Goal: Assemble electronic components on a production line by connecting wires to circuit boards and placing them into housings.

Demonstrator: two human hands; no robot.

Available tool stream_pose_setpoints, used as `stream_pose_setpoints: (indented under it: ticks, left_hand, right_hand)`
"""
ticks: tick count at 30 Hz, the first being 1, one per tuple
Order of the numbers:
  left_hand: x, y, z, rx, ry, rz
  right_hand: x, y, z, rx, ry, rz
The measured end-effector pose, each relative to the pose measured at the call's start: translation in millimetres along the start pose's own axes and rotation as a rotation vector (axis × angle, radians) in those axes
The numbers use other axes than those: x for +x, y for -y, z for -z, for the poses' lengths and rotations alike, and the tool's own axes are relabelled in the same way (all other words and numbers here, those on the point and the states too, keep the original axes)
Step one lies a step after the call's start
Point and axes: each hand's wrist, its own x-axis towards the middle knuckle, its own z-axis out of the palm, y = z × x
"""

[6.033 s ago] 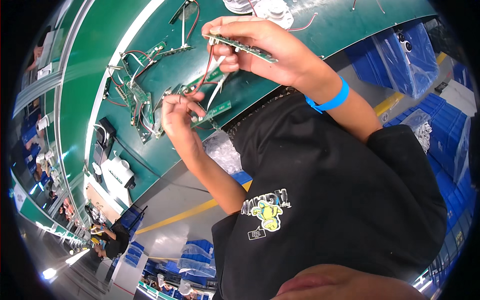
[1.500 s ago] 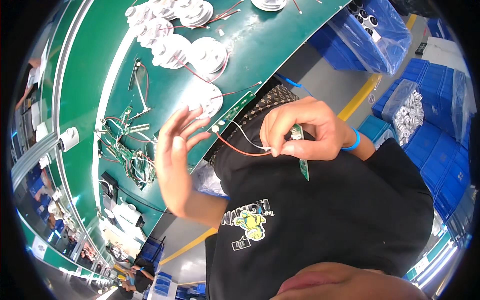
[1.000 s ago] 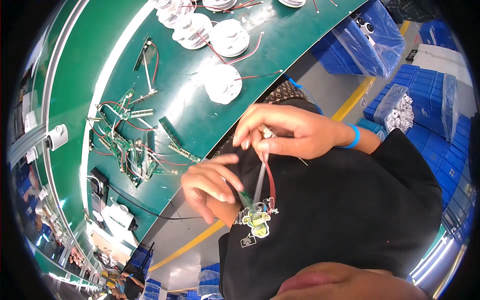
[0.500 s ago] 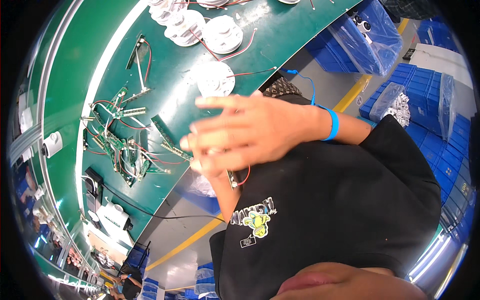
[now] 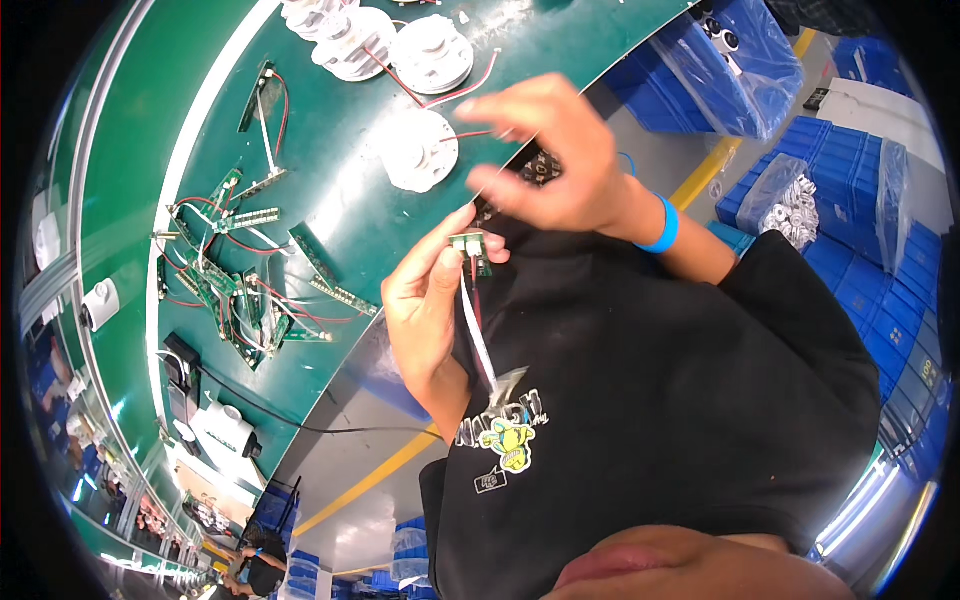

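Observation:
My left hand (image 5: 425,305) pinches a small green circuit board (image 5: 471,254) between thumb and fingers, in front of my black shirt. White connectors sit on its face, and a white lead (image 5: 476,335) and a dark red one run down from it. The far end of the white lead is blurred against the shirt. To the upper right of the board, my right hand (image 5: 560,155) is raised with thumb and fingers apart, smeared by motion. Beyond its fingertips a round white plastic part (image 5: 420,150) lies on the green table (image 5: 330,120), its red wire passing behind that hand.
More white round parts (image 5: 432,52) with red wires stand at the table's far side. A tangle of green circuit strips (image 5: 235,290) and wires lies at the left. A black cable (image 5: 300,428) crosses the table edge. Blue crates (image 5: 660,95) stand on the floor at right.
My right hand has moved up and away from my left hand, which it was covering. The circuit board in my left hand now shows plainly. The view has shifted slightly.

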Motion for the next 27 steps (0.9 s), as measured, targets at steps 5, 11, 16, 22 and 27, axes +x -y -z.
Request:
stream_pose_setpoints:
  ticks: [5,11,16,22,27]
  left_hand:
    - [-7,6,14,-0.057,-0.056,-0.182]
    - [-13,2,43,0.062,-0.055,-0.365]
    - [-20,1,54,0.074,-0.109,-0.493]
    - [-15,2,50,-0.105,-0.052,-0.432]
    - [-13,9,45,-0.335,-0.047,-0.355]
  right_hand:
    - [-8,-26,8,0.487,-0.065,-0.857]
    - [4,-42,3,1.173,-0.175,-0.984]
    - [15,-37,-6,1.315,-0.250,-0.919]
    - [26,-23,8,1.331,-0.163,-0.748]
    - [34,-12,-4,1.320,0.079,-0.745]
